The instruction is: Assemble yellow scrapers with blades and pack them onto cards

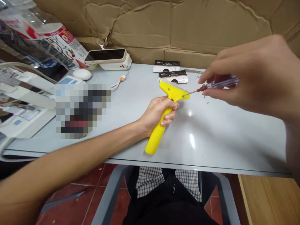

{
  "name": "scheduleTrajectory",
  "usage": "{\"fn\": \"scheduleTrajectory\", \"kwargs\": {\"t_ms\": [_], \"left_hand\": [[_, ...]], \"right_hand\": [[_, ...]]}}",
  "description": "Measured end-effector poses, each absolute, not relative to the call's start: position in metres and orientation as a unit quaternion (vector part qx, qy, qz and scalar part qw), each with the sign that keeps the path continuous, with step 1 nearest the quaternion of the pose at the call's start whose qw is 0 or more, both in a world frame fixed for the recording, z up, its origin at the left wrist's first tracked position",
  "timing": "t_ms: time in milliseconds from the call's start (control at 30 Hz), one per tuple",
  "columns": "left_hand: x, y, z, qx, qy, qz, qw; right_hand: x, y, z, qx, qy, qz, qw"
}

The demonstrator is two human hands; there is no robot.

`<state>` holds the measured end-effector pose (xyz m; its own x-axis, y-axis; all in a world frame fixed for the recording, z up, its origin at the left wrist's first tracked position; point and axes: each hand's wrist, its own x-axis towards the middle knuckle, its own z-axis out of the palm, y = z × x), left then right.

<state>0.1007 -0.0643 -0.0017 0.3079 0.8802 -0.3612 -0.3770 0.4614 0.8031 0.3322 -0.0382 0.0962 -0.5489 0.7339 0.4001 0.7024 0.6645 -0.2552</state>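
As a seated person works at a pale grey tabletop (222, 134), the left hand (159, 114) grips one bright yellow plastic scraper (156, 134), its fingers curled fully shut around the handle just below the wide head, the handle's end pointing toward 7 o'clock. The right hand (257, 75), at 3 o'clock from the scraper, pinches one slim screwdriver (217, 83) with a clear handle and red collar, thumb and fingertips closed on it, while the thin steel shaft reaches across to the right side of the scraper's head, its tip appearing to touch the yellow plastic. Two tiny metal screws (205, 97) lie on the tabletop at about 3 o'clock from the scraper, just below the right hand. Two black-and-white printed cards (170, 71) lie at 12 o'clock, one overlapping the other. At 10 o'clock, one smartphone (105, 55) rests on one white rectangular charger (117, 65), beside one white oval computer mouse (82, 74). A pixelated patch (82, 109) hides whatever lies at 9 o'clock. Creased brown corrugated cardboard (187, 31) stands behind the table.
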Motion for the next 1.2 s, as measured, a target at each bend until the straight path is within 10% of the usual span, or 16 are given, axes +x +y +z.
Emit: {"fn": "scheduleTrajectory", "kwargs": {"t_ms": [533,1200], "left_hand": [[0.094,-0.058,-0.008,0.317,0.422,0.42,0.738],[0.092,-0.058,-0.01,0.383,0.417,0.414,0.713]], "right_hand": [[0.344,-0.047,0.034,-0.289,-0.863,-0.026,0.414],[0.357,-0.059,0.042,-0.376,-0.859,-0.017,0.346]]}}
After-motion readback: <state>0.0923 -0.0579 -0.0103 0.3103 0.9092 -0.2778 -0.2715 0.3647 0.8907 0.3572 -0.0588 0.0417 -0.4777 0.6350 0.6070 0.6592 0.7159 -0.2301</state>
